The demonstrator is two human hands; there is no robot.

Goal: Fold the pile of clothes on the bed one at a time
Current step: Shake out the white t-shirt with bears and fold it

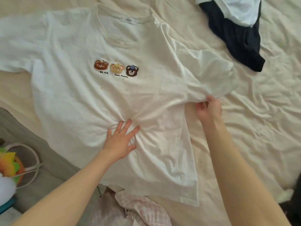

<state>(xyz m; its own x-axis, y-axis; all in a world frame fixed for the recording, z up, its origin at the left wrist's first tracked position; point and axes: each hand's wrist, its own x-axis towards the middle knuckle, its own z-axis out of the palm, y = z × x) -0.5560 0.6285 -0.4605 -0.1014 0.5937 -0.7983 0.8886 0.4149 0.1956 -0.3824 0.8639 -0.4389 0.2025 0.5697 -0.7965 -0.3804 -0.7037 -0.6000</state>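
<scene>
Right hand (209,108) grip: fingers curled, pinching the hem of the right sleeve (210,74) of the white T-shirt (78,98), which is folded in over the shirt's side. Left hand (121,139) grip wide: fingers spread flat, pressing the lower middle of the shirt, fabric gathered into radiating creases at the fingertips. Shirt lies front-up on the cream bed sheet (260,121), spreading away from both hands, collar at the far end, three bear patches (116,68) on the chest. Nearest, below the shirt's hem, a pink checked garment (143,211). Far right, well apart, a dark garment (239,41) under a pale one (239,8).
</scene>
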